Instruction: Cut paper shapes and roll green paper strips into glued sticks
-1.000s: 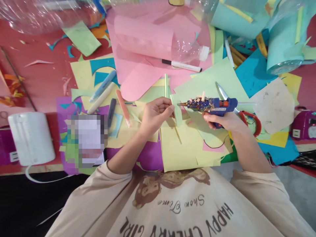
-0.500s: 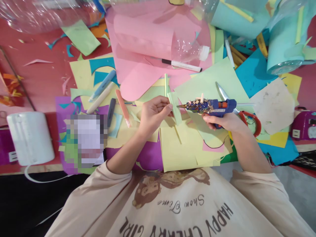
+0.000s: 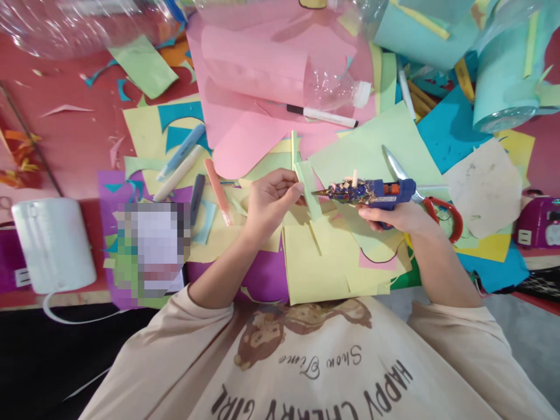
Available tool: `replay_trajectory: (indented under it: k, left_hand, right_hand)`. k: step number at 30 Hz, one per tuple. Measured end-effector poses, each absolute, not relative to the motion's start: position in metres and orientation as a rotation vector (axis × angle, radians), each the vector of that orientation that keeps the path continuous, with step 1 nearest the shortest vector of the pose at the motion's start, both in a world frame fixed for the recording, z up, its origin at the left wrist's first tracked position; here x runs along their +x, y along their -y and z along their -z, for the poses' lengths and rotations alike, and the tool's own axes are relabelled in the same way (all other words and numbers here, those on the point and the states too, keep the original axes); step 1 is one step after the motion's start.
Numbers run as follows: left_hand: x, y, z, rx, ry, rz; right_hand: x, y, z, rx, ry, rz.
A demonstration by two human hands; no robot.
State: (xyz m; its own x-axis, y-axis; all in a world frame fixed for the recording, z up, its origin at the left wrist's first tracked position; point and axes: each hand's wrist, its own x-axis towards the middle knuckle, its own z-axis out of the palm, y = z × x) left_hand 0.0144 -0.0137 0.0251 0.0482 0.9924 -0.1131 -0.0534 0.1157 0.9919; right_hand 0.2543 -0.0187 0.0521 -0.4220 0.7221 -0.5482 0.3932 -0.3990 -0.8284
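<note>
My left hand is closed in a pinch on a narrow light green paper strip, held upright over a pile of coloured paper. My right hand is wrapped round the grip of a blue glue gun crusted with paper scraps. The gun lies level, and its metal nozzle points left and touches the strip. Yellow paper sheets lie under both hands.
Red-handled scissors lie right behind the glue gun. A black marker and a clear plastic bottle rest on pink paper farther back. Several pastel markers lie to the left. A white roll stands at the far left.
The glue gun has slid a little to the left, bringing its nozzle onto the green strip. My left hand has tilted the strip slightly and barely shifted.
</note>
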Motion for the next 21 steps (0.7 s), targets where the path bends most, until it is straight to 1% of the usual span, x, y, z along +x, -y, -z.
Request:
replay_trajectory:
  k: [9, 21]
  left_hand:
    - [0.0159, 0.0123, -0.0303, 1.129, -1.207, -1.137]
    - [0.0137, 0.0098, -0.0264, 1.079, -1.238, -1.144]
  right_hand:
    - [0.2554, 0.0204, -0.0511, -1.561, 1.481, -1.943]
    - [0.2559, 0.0197, -0.0551, -1.554, 1.606, -1.928]
